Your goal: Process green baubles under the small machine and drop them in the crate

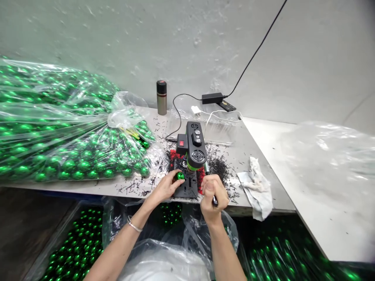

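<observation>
Crinkly clear plastic (158, 246) bunches up closest, while the left hand (163, 189) pinches a green ball (181, 176) at the black base (186, 191), probably to steady it, and the right hand (215, 195) clenches a black handle (215, 201), likely for leverage.

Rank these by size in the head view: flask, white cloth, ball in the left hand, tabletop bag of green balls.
Largest to smallest:
bag of green balls
white cloth
flask
ball in the left hand
</observation>
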Action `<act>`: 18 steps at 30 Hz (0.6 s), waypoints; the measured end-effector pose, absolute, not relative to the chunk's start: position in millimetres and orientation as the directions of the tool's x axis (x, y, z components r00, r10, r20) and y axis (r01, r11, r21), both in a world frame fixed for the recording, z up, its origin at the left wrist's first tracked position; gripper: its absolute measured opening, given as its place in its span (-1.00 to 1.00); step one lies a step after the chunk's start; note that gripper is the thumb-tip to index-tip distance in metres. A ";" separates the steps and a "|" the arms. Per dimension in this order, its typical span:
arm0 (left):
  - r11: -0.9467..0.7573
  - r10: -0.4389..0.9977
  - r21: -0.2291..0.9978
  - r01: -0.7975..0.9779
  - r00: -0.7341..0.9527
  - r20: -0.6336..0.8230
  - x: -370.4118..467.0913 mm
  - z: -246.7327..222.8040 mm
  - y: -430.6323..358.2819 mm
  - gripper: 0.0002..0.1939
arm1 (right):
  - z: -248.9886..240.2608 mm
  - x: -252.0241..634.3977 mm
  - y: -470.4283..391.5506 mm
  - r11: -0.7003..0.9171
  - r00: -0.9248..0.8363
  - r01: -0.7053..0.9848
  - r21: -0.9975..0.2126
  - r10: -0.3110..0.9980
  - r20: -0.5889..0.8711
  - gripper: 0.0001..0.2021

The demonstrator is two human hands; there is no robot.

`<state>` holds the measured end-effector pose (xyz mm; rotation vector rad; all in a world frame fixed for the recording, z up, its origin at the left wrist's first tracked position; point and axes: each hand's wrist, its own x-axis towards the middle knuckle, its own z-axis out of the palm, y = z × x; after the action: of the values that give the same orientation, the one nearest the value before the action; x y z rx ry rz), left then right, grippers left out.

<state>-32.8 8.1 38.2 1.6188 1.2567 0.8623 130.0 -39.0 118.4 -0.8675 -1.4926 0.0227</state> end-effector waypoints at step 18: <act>-0.402 0.884 0.669 0.626 0.455 0.106 -25.6 51.4 9.9 -0.67 | 116.8 130.1 -39.4 0.714 0.129 0.489 -0.501 0.509 0.851 -0.69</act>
<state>-25.6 9.9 51.4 2.1571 1.2561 0.6151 130.1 -39.4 116.8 -0.8590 -1.4999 0.0181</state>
